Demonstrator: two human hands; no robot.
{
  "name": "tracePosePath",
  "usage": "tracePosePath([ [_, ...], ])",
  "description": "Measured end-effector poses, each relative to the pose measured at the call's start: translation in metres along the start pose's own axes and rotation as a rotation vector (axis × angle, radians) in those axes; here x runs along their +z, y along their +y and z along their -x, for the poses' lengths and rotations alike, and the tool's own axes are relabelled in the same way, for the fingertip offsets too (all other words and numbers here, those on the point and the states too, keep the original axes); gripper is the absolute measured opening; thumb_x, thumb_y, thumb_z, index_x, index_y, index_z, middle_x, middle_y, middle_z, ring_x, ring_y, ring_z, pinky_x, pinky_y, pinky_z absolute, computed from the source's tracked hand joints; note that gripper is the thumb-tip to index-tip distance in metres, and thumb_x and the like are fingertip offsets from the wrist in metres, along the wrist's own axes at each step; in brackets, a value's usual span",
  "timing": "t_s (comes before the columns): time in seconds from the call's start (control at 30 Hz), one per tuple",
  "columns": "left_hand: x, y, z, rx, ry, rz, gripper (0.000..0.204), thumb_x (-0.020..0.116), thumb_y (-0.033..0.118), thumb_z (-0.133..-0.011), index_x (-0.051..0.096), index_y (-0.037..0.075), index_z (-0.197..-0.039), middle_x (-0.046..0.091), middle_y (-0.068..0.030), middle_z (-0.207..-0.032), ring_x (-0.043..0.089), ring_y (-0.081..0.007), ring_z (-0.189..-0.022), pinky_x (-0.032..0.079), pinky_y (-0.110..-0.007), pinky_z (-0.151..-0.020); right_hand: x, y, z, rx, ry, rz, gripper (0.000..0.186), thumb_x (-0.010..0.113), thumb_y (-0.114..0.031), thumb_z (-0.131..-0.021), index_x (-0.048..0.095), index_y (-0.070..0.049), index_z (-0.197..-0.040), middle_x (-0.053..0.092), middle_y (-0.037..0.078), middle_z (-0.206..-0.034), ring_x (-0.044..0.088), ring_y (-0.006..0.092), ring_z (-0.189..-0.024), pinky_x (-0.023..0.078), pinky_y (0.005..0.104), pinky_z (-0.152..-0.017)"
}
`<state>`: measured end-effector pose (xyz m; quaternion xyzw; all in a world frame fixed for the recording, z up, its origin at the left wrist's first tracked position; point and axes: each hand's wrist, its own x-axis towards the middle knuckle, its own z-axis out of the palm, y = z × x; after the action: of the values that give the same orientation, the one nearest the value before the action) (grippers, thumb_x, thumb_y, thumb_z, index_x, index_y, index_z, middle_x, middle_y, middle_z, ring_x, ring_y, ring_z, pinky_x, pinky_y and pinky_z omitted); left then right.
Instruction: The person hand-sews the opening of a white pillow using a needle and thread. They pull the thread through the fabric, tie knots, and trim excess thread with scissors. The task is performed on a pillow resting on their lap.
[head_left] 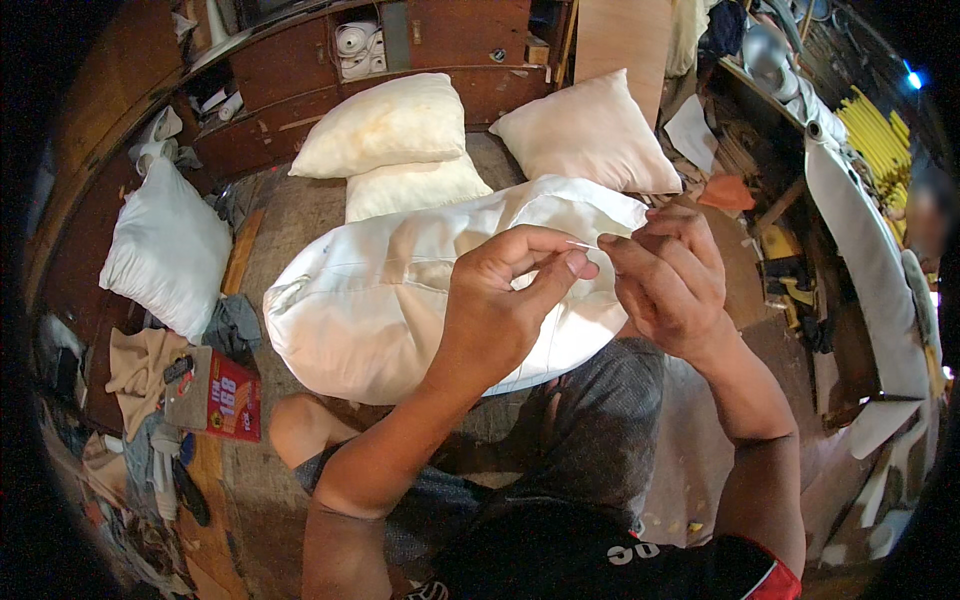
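Above a long white stuffed cushion (345, 290), my two hands are raised close together. My right hand (672, 275) is closed, its fingertips pinching one end of a thin white needle-like sliver (582, 244). The sliver's other end reaches the bent index finger of my left hand (510, 295). That hand is closed too, thumb and index finger drawn together; whatever lies between them is too small to make out. The cushion spreads across in front of my crossed legs, its cloth creased along the middle with a seam visible.
Behind the cushion lie two stacked cream pillows (385, 130) and a beige pillow (585, 135). Another white pillow (165, 250) leans at the left. A red box (232, 395) and crumpled cloths (145, 370) are by my left knee. Scraps and rolls (850, 230) crowd the right side.
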<state>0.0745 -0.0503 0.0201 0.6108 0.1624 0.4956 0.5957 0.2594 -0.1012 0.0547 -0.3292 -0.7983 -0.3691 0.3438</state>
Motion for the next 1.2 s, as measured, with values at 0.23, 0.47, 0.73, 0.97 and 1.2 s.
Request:
tracePosePath([
  [0.23,0.000,-0.003,0.001,-0.003,-0.001,-0.063,0.011,0.062,0.005,-0.092,0.064,-0.002,-0.100,0.070,-0.0094,-0.087,0.066,-0.0134,-0.084,0.050,-0.026,-0.079,-0.006,-0.001,0.001,-0.006,-0.017,0.030,0.043,0.072,-0.005,-0.058,0.068,-0.004,-0.101,0.052,0.003,-0.078,0.054,0.0229,-0.077,0.049,0.0392,-0.073],
  [0.47,-0.008,-0.001,-0.001,-0.098,-0.137,-0.097,0.011,0.062,0.008,-0.091,0.066,-0.001,-0.095,0.069,-0.0077,-0.082,0.064,-0.0129,-0.078,0.049,-0.026,-0.077,-0.019,0.023,0.006,0.053,-0.015,0.162,0.038,0.071,-0.002,-0.061,0.068,-0.003,-0.099,0.054,0.004,-0.076,0.055,0.0236,-0.076,0.045,0.0366,-0.068],
  [0.73,-0.031,0.029,-0.002,-0.244,-0.440,-0.264,0.015,0.062,0.012,-0.094,0.066,-0.002,-0.094,0.067,-0.0038,-0.081,0.061,-0.0092,-0.078,0.048,-0.025,-0.078,-0.055,0.123,0.019,0.351,0.066,0.416,0.022,0.065,-0.002,-0.078,0.068,-0.006,-0.100,0.064,0.011,-0.085,0.060,0.0312,-0.083,0.047,0.0384,-0.076],
  [0.97,-0.077,0.040,-0.008,-0.033,-0.202,0.071,0.015,0.062,0.016,-0.090,0.065,0.002,-0.094,0.062,-0.0196,-0.118,0.057,-0.0283,-0.115,0.040,-0.039,-0.101,-0.101,0.250,0.089,0.668,-0.060,0.808,0.031,0.049,-0.028,-0.097,0.062,-0.010,-0.119,0.063,0.017,-0.116,0.061,0.0393,-0.102,0.047,0.0463,-0.090],
  [1.2,-0.130,0.058,-0.035,-0.067,-0.109,0.442,0.017,0.058,0.016,-0.092,0.064,0.005,-0.103,0.057,-0.0195,-0.130,0.049,-0.0349,-0.126,0.036,-0.047,-0.108,-0.173,0.334,0.195,0.730,-0.275,1.112,0.033,0.047,-0.028,-0.096,0.062,-0.010,-0.118,0.066,0.017,-0.108,0.064,0.0358,-0.095,0.051,0.0457,-0.078],
])
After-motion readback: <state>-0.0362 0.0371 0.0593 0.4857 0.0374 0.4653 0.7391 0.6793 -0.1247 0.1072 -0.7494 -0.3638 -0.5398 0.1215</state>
